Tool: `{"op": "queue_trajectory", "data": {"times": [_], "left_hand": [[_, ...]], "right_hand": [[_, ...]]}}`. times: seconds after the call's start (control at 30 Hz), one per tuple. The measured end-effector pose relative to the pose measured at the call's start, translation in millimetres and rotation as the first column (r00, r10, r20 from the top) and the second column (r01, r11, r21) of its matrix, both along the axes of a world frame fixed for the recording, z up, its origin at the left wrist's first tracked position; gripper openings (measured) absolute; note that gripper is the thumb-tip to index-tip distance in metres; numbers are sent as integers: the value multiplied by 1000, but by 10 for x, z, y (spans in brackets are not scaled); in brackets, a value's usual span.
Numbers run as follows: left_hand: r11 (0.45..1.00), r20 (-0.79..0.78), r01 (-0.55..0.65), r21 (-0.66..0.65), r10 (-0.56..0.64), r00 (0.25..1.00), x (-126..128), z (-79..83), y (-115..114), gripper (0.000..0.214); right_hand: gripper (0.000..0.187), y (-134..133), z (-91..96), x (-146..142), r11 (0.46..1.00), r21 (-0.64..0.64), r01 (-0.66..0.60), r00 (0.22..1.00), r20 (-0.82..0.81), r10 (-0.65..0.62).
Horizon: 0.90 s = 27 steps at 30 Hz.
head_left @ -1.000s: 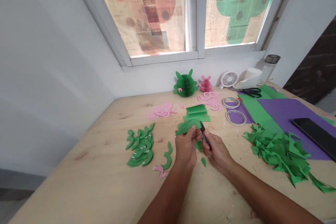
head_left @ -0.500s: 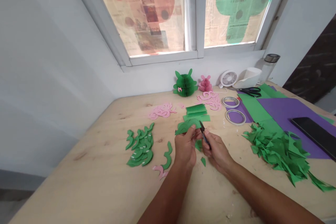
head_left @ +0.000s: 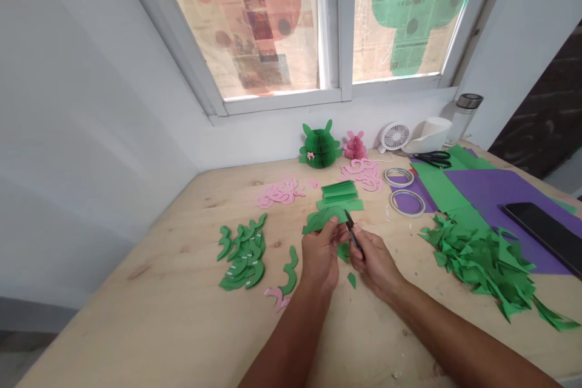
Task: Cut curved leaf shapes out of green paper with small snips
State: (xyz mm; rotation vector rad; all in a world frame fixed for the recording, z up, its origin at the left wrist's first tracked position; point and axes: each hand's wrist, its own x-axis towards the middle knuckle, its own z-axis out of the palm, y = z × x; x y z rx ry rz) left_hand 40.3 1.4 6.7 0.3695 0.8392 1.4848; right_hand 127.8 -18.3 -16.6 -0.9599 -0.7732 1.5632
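Note:
Pinched in my left hand is a green paper piece with a curved, wavy outline. My right hand grips dark-handled scissors, their blades pointing up and away at the right edge of that paper. Below the hands lie small green offcuts. Left of my left wrist rest a wavy green strip and a pink wavy strip, partly hidden by the forearm. A pile of green wavy cutouts with white tabs lies farther left.
Behind the hands sit folded green paper and pink cutouts. A green paper figure stands by the wall. To the right are tape rolls, black scissors, green scraps, purple paper, a phone and a bottle.
Almost nothing has moved. The camera view has shifted very slightly; both hands keep the same hold on the paper and the scissors.

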Motion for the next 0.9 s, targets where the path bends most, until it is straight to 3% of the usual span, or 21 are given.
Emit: {"op": "queue_trajectory", "data": {"times": [0.9], "left_hand": [[999,-83,53,-13,-53,995,-98,16,11,17]], "right_hand": [[41,7,-22,2,1000,0,11,999,50,-11]]}}
